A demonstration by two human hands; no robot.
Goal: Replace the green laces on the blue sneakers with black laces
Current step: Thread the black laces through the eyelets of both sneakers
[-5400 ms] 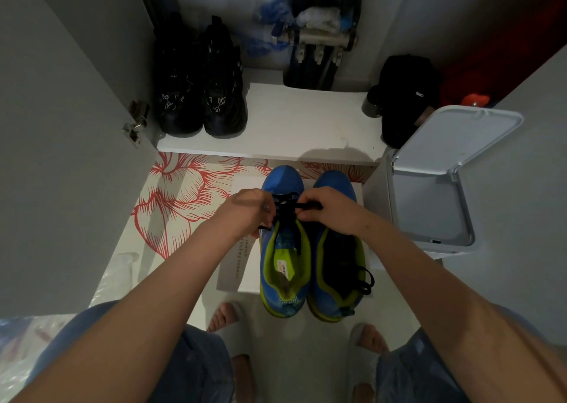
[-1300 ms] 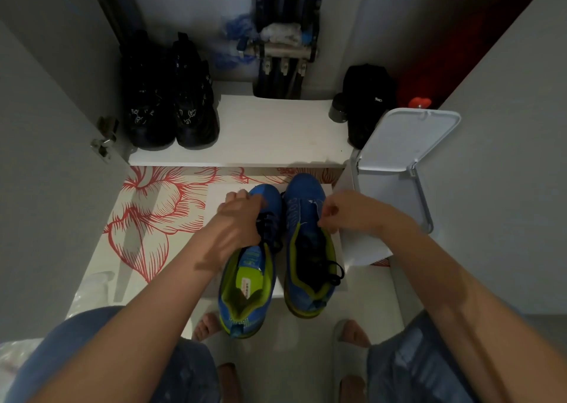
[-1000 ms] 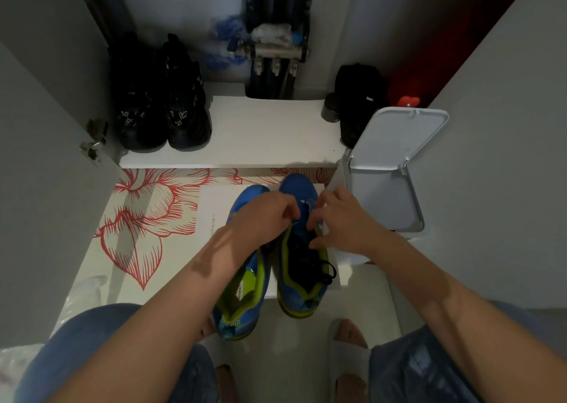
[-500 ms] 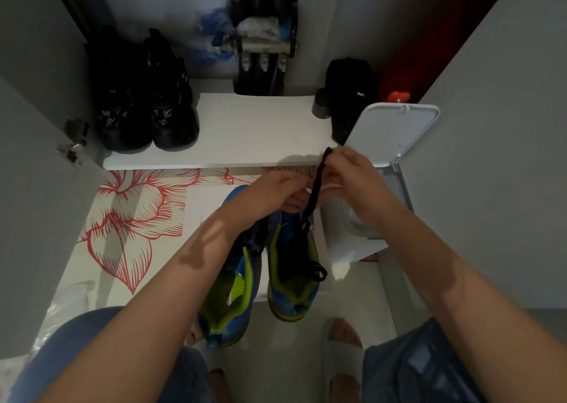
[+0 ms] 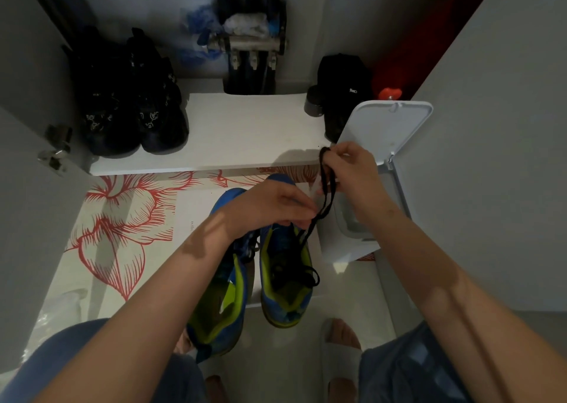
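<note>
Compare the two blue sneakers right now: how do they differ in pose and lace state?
The right sneaker points straight ahead; the left sneaker sits angled, heel swung leftward. A black lace rises from the right sneaker into both hands, left hand and right hand; no lace is lifted from the left sneaker. Both are blue with lime-green lining.

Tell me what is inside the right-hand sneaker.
A loose black lace lies on the yellow-green lining and runs up to the right hand. The left hand covers the front part.
</note>
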